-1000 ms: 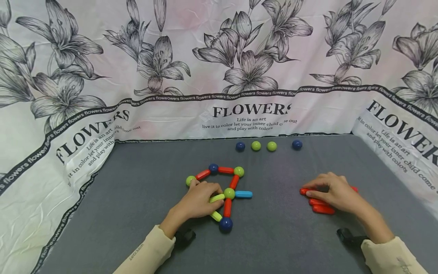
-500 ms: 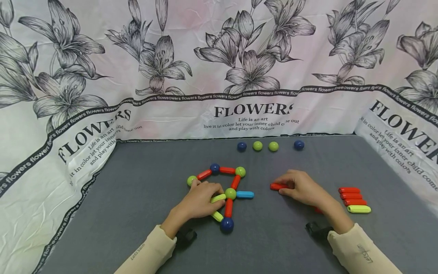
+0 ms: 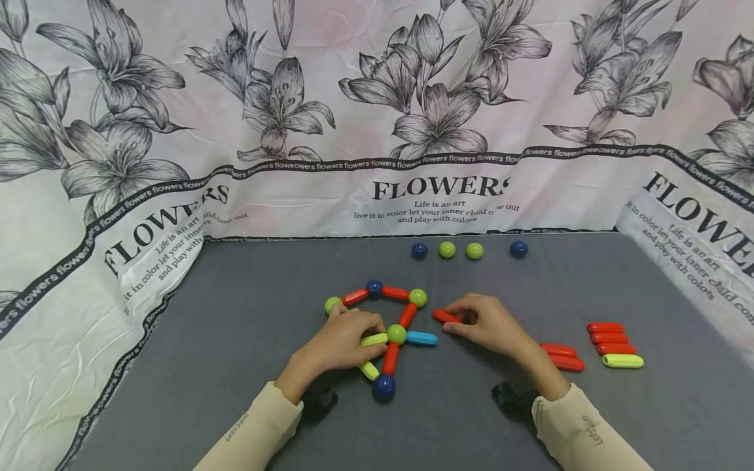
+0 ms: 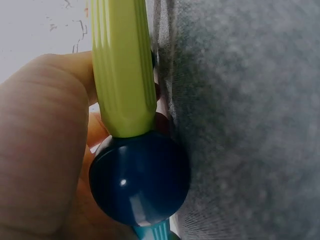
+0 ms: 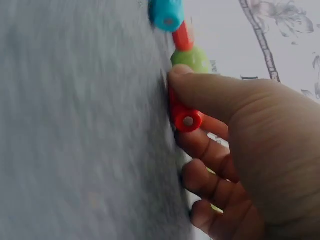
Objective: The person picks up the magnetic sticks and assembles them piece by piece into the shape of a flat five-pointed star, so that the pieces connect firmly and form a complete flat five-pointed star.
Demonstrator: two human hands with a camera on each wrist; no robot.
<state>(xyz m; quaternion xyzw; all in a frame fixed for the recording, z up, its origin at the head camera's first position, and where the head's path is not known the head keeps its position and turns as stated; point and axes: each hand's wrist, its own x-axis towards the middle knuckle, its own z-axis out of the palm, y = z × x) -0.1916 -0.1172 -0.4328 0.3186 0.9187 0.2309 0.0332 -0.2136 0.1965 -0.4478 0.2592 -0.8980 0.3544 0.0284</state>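
Observation:
On the grey table, magnetic sticks and balls form a joined figure: red sticks [image 3: 391,359], green balls [image 3: 396,335], dark blue balls [image 3: 384,388] and a blue stick [image 3: 422,338] jutting right. My left hand [image 3: 336,343] grips its lime-green stick [image 3: 374,339], covering the figure's left part. Close up in the left wrist view, a lime-green stick [image 4: 123,70] meets a dark blue ball [image 4: 140,177] beside my thumb. My right hand [image 3: 485,322] pinches a red stick [image 3: 446,316] between thumb and fingers, just right of the figure; its round end [image 5: 188,121] faces the right wrist camera.
Two loose red sticks [image 3: 562,363] lie by my right forearm. Farther right are a stack of red sticks [image 3: 609,338] and a lime-green stick [image 3: 623,361]. Loose balls [image 3: 447,250] line the back edge, before a flower-printed cloth [image 3: 294,203].
My right hand has carried a red stick leftward from the pile at right to beside the figure, uncovering the remaining sticks. The left hand keeps its place on the figure.

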